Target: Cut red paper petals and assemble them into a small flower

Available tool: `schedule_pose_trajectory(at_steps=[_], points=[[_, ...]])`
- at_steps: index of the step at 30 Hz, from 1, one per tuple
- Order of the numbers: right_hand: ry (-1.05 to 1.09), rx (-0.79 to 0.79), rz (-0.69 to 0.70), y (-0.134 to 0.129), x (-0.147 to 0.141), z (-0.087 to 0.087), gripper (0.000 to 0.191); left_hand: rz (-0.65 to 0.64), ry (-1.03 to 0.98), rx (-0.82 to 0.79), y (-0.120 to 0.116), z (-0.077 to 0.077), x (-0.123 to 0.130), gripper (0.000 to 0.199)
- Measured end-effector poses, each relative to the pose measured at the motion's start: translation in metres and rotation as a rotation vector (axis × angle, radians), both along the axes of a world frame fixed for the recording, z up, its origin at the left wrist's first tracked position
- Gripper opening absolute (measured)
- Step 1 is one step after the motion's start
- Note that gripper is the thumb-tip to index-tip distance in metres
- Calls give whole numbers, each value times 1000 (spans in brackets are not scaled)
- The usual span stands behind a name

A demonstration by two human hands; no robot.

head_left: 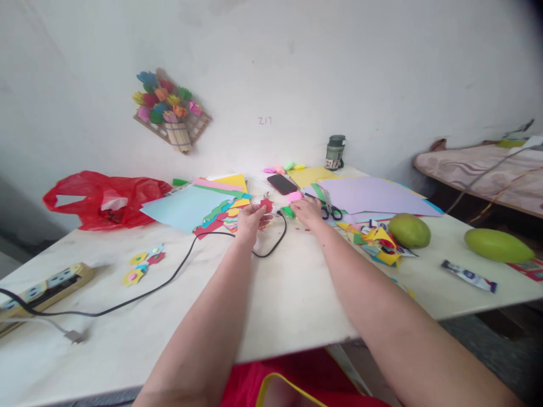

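Observation:
My left hand (251, 221) is closed in a pinch on a red paper flower (266, 205) with a jagged edge. My right hand (307, 211) reaches down with its fingertips closed at a bright green lump (288, 212), which they partly cover. A pink lump (294, 196) lies just beyond those fingers. Black-handled scissors (331, 212) rest right beside my right hand. Colourful cut paper strips (220, 215) lie left of my left hand. Finished-looking paper flowers (133, 276) with coloured centres sit at the left of the table.
A black cable (169, 281) runs from the power strip (46, 291) past my left wrist. Around the table are a red plastic bag (102, 198), a phone (282, 183), purple paper (377, 195), paper scraps (382, 243), two green fruits (409, 230), a tube (469, 276) and a bottle (335, 152).

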State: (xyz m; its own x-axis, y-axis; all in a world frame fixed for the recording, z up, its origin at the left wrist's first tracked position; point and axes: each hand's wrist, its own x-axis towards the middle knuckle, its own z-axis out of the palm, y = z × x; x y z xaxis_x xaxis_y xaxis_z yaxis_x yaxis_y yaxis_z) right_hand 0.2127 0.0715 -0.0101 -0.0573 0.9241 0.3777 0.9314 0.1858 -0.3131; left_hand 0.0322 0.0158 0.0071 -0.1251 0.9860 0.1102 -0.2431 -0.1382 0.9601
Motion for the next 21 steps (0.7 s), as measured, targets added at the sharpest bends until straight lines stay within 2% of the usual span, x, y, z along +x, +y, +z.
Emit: schedule_pose_trajectory(at_steps=[9, 21], points=[[62, -127, -8, -1, 1, 12, 39, 8, -3, 5, 0, 1, 1, 43], [49, -115, 0, -2, 2, 13, 37, -4, -16, 1, -1, 2, 1, 41]])
